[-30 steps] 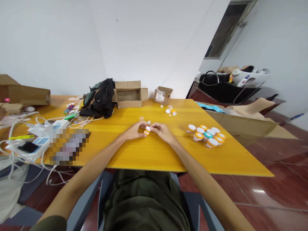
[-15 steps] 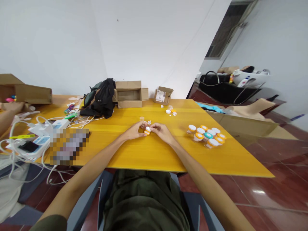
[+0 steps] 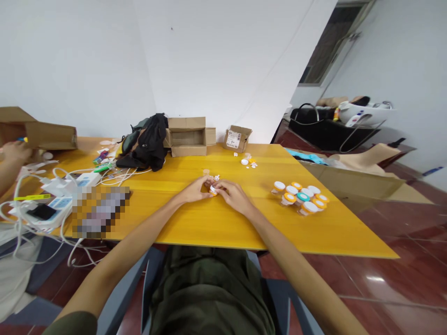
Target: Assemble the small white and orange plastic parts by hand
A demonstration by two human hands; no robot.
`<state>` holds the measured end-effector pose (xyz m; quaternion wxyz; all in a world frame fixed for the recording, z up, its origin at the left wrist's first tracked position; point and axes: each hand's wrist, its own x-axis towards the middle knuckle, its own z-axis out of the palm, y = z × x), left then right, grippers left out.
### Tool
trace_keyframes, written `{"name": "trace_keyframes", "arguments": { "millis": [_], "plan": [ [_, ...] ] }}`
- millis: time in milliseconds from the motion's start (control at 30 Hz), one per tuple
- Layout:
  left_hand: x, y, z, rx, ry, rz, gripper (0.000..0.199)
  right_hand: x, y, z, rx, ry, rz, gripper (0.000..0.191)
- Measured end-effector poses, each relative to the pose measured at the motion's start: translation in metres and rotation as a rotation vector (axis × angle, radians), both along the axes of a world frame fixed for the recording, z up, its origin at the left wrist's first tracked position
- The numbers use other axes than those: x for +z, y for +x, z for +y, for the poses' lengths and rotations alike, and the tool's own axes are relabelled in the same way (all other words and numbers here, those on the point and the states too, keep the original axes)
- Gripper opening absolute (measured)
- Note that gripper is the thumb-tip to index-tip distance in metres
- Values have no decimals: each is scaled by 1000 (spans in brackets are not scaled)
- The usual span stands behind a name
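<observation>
At the middle of the yellow table [image 3: 195, 223], my left hand [image 3: 198, 190] is closed around a small orange ring piece [image 3: 212, 194]. My right hand [image 3: 230, 193] pinches a small white piece [image 3: 213, 188] against it; fingers partly hide both. Small white cut-out parts [image 3: 217, 177] lie just beyond the fingertips. To the right stands a cluster of several small clear jars with white, orange and teal lids [image 3: 302, 197].
Toward the wall are an open cardboard box [image 3: 188, 139], a smaller box [image 3: 237, 138], a black bag [image 3: 150, 144] and loose white parts [image 3: 245, 162]. Power strips with cables [image 3: 63, 204] lie left. Another person's hand [image 3: 16, 152] is beside a box at far left.
The white piece has moved down onto the orange one, and my right fingers have closed in over it. At far left the other person's hand has moved up toward the box.
</observation>
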<state>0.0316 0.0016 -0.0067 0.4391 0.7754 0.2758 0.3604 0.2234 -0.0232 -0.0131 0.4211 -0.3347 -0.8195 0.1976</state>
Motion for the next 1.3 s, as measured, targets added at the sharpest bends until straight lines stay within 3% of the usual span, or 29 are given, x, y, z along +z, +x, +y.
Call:
{"name": "trace_keyframes", "arguments": {
  "millis": [433,1300],
  "plan": [
    [2,0,-1,-2,68,38,26,2,1,-5,-14,237,-224,17],
    [3,0,-1,31,67,88,31,3,2,-5,5,200,-236,19]
  ]
}}
